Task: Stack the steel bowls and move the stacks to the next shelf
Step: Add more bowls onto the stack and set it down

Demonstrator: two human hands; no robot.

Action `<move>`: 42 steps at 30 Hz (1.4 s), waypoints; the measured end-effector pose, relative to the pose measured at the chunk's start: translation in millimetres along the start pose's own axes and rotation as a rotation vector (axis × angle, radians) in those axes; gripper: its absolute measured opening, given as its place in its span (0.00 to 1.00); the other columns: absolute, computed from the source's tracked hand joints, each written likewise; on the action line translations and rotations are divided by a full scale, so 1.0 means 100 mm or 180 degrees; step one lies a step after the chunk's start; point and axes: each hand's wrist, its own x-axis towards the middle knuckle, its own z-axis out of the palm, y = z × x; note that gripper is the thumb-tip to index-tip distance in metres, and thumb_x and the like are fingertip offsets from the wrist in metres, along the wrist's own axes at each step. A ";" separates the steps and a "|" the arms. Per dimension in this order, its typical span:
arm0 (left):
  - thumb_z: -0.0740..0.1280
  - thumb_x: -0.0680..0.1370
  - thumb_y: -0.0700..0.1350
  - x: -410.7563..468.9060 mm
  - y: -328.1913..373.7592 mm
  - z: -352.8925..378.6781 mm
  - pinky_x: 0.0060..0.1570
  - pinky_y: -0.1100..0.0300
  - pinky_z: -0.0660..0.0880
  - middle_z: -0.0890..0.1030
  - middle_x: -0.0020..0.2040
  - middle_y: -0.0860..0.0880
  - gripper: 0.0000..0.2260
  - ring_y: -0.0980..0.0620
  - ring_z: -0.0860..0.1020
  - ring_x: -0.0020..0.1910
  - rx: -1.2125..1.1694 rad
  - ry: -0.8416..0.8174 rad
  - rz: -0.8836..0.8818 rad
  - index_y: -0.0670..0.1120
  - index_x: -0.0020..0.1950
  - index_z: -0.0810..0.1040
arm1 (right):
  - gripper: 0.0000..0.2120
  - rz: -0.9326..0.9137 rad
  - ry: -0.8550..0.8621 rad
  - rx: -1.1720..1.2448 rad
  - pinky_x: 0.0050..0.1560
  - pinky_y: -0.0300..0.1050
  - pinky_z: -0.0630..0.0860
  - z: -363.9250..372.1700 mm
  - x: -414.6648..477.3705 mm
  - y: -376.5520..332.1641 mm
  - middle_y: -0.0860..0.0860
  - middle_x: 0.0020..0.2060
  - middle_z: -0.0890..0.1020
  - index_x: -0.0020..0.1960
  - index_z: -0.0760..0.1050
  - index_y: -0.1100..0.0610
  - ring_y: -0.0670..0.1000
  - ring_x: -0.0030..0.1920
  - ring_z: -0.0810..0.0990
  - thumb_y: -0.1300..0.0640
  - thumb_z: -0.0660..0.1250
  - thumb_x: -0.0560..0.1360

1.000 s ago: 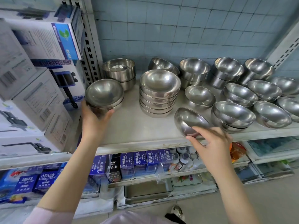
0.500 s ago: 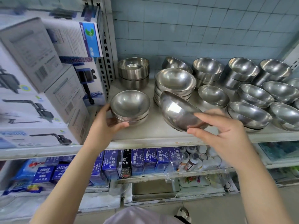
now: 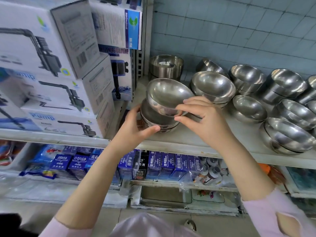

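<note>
Head view: one shiny steel bowl (image 3: pixel 168 96) is held up at the left end of the shelf (image 3: pixel 188 141). It is round, shallow and bright like a mirror, and it is tipped so that its inside is seen. Its near rim is pinched by the thumb and fingers of the right hand (image 3: pixel 205 122). The bowl is right over a short stack (image 3: pixel 159 124) of the same kind of bowl and seems to touch the top one. The stack is gripped at its side by the left hand (image 3: pixel 135 129), with the thumb curled across the front. How many bowls are in the stack cannot be told. Two hands are seen. To the right, eight more bowl tops (image 3: pixel 213 86) can be counted, some of them on stacks, and others are cut off at the edge. White boxes (image 3: pixel 51 65) are piled at the left.
</note>
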 end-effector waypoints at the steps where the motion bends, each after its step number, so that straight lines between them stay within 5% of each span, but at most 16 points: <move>1: 0.75 0.68 0.58 0.00 0.00 0.00 0.65 0.63 0.69 0.71 0.69 0.55 0.39 0.57 0.72 0.67 0.0015 0.0019 0.0026 0.57 0.74 0.59 | 0.10 -0.0001 -0.0030 -0.0015 0.61 0.33 0.69 0.04 0.01 0.02 0.42 0.43 0.83 0.51 0.86 0.56 0.51 0.54 0.79 0.58 0.75 0.71; 3: 0.75 0.70 0.57 0.00 -0.02 0.00 0.65 0.66 0.69 0.71 0.68 0.56 0.37 0.58 0.71 0.67 0.0065 0.0032 0.0061 0.56 0.73 0.59 | 0.09 0.0049 -0.0093 0.0023 0.62 0.35 0.70 0.09 0.01 0.04 0.42 0.43 0.83 0.51 0.86 0.55 0.51 0.55 0.79 0.58 0.75 0.71; 6: 0.74 0.70 0.59 0.01 -0.05 0.00 0.68 0.51 0.69 0.72 0.69 0.54 0.40 0.56 0.71 0.68 0.0124 0.0058 0.0032 0.55 0.75 0.57 | 0.08 0.0061 -0.0190 0.0044 0.63 0.35 0.69 0.17 -0.03 0.07 0.42 0.43 0.83 0.51 0.86 0.55 0.50 0.55 0.79 0.58 0.75 0.72; 11: 0.73 0.69 0.60 0.02 -0.04 0.02 0.69 0.48 0.67 0.69 0.71 0.53 0.38 0.56 0.68 0.70 0.0228 0.0133 0.0180 0.57 0.74 0.58 | 0.09 0.0078 -0.0291 -0.0044 0.64 0.38 0.69 0.24 -0.07 0.12 0.46 0.45 0.85 0.53 0.85 0.54 0.51 0.58 0.78 0.58 0.73 0.73; 23: 0.72 0.73 0.54 0.02 -0.04 0.04 0.68 0.51 0.69 0.69 0.66 0.55 0.33 0.56 0.69 0.68 0.0364 0.0191 0.0237 0.54 0.74 0.61 | 0.15 0.0046 -0.0500 -0.0045 0.65 0.32 0.66 0.23 -0.06 0.18 0.42 0.48 0.81 0.58 0.84 0.53 0.49 0.59 0.76 0.49 0.67 0.75; 28: 0.72 0.72 0.55 0.01 -0.05 0.04 0.68 0.49 0.69 0.68 0.67 0.55 0.34 0.54 0.69 0.68 0.0366 0.0172 0.0215 0.54 0.74 0.60 | 0.14 0.0054 -0.0569 -0.0050 0.65 0.31 0.65 0.23 -0.07 0.21 0.41 0.50 0.80 0.59 0.83 0.52 0.47 0.59 0.75 0.53 0.71 0.74; 32: 0.73 0.72 0.55 0.01 -0.02 0.03 0.66 0.59 0.71 0.70 0.69 0.53 0.34 0.63 0.70 0.65 0.0411 0.0202 0.0285 0.55 0.74 0.61 | 0.16 0.0128 -0.0580 0.0024 0.67 0.34 0.65 0.21 -0.08 0.19 0.40 0.53 0.80 0.62 0.81 0.52 0.47 0.63 0.74 0.53 0.71 0.74; 34: 0.73 0.72 0.55 -0.02 0.02 0.03 0.62 0.71 0.68 0.69 0.71 0.53 0.37 0.70 0.69 0.63 0.0484 0.0207 0.0278 0.52 0.75 0.59 | 0.17 0.0193 -0.0512 0.0144 0.70 0.35 0.65 0.19 -0.11 0.16 0.41 0.56 0.80 0.63 0.81 0.52 0.47 0.66 0.73 0.54 0.72 0.75; 37: 0.71 0.68 0.60 -0.16 0.08 0.06 0.67 0.60 0.66 0.64 0.74 0.47 0.44 0.54 0.67 0.70 0.0788 0.0588 0.0161 0.46 0.77 0.56 | 0.16 0.0355 -0.0200 0.0348 0.71 0.38 0.65 0.12 -0.20 0.11 0.41 0.58 0.81 0.62 0.81 0.52 0.47 0.68 0.73 0.55 0.74 0.75; 39: 0.69 0.69 0.60 -0.30 0.11 0.08 0.64 0.61 0.67 0.68 0.68 0.47 0.38 0.53 0.70 0.65 0.0902 0.0990 0.0420 0.43 0.73 0.63 | 0.14 0.0570 0.0079 0.0533 0.70 0.38 0.67 0.06 -0.31 0.06 0.39 0.57 0.81 0.60 0.81 0.51 0.45 0.67 0.75 0.53 0.73 0.75; 42: 0.67 0.72 0.60 -0.52 0.20 0.16 0.56 0.64 0.69 0.71 0.56 0.55 0.25 0.65 0.71 0.54 0.1005 0.1252 0.0795 0.46 0.63 0.70 | 0.11 0.0848 0.0520 0.0835 0.67 0.41 0.71 -0.06 -0.49 0.03 0.41 0.56 0.83 0.57 0.81 0.48 0.45 0.63 0.79 0.52 0.71 0.75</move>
